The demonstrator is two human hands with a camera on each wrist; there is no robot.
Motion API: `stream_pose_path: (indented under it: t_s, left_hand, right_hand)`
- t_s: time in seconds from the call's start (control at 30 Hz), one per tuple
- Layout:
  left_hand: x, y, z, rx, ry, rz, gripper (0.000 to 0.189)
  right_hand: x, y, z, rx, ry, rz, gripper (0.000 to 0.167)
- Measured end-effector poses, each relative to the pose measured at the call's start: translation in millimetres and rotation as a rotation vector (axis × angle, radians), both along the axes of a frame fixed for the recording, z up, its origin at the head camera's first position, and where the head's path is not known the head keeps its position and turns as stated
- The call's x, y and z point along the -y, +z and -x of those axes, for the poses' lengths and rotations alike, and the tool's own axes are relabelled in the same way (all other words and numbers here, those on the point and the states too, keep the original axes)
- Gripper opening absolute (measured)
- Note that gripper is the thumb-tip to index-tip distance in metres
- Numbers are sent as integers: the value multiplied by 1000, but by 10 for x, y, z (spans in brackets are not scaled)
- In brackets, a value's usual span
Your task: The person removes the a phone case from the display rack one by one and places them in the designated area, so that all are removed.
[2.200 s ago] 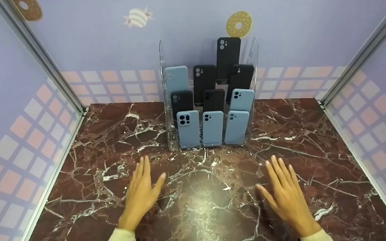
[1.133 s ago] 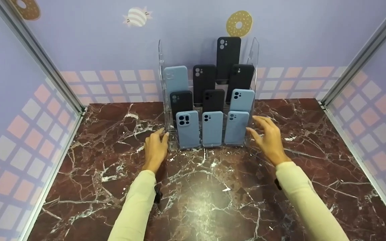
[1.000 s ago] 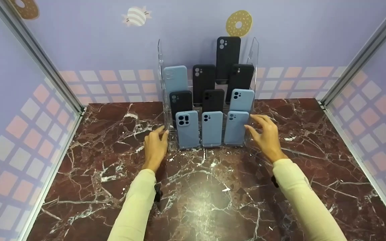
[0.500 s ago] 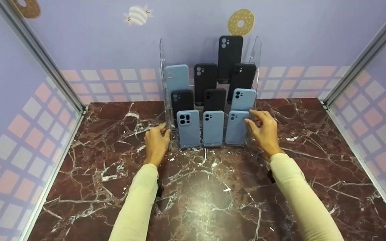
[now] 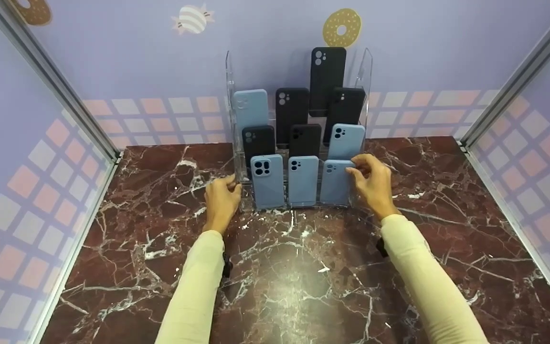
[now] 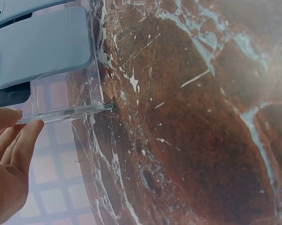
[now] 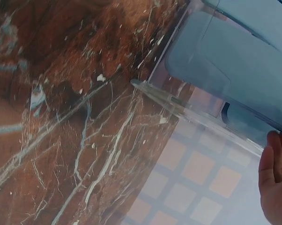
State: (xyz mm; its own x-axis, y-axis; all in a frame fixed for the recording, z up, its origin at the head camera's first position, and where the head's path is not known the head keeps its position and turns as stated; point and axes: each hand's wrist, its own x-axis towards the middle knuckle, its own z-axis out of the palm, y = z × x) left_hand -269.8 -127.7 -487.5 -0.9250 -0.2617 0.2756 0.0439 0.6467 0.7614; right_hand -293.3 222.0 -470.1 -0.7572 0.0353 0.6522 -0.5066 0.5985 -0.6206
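Note:
A clear acrylic tiered stand point(image 5: 230, 95) holds several phone cases in rising rows. My left hand point(image 5: 222, 203) pinches the stand's left side panel; in the left wrist view the thumb and fingers lie on either side of the panel's edge point(image 6: 70, 112). At the front right, my right hand point(image 5: 374, 184) pinches the upper right corner of a light blue phone case point(image 5: 334, 188), thumb in front and fingers at the top edge. That case's lower end sits in the front row of the stand. In the right wrist view, part of the hand point(image 7: 278, 178) is cut off by the frame.
Beside the pinched case stand two more blue phone cases in the front row, a middle one point(image 5: 302, 186) and a left one point(image 5: 269, 188). Black cases point(image 5: 327, 71) and other blue ones rise behind. The marbled tabletop point(image 5: 294, 277) is bounded by lilac walls point(image 5: 275, 28).
Both hands have reached forward from the tabletop to the stand's sides. The left has taken hold of the side panel. The right has moved inward onto the front right case, whose top now leans slightly forward.

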Motion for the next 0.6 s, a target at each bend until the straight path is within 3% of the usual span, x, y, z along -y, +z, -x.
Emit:
stream_pose_path:
  t_s: [0.27,0.43,0.6]
  left_hand:
    - [11,-15,0,7,-5,-11,31]
    - [21,-4,10,5,-14,-31,32]
    - [28,-11,19,13,-15,-37,31]
  right_hand:
    - [-14,37,-30,-75,12,64,18]
    - [-59,209,-69,-115,-4,135,20]
    - [-41,441,-205,-115,-18,202,21]
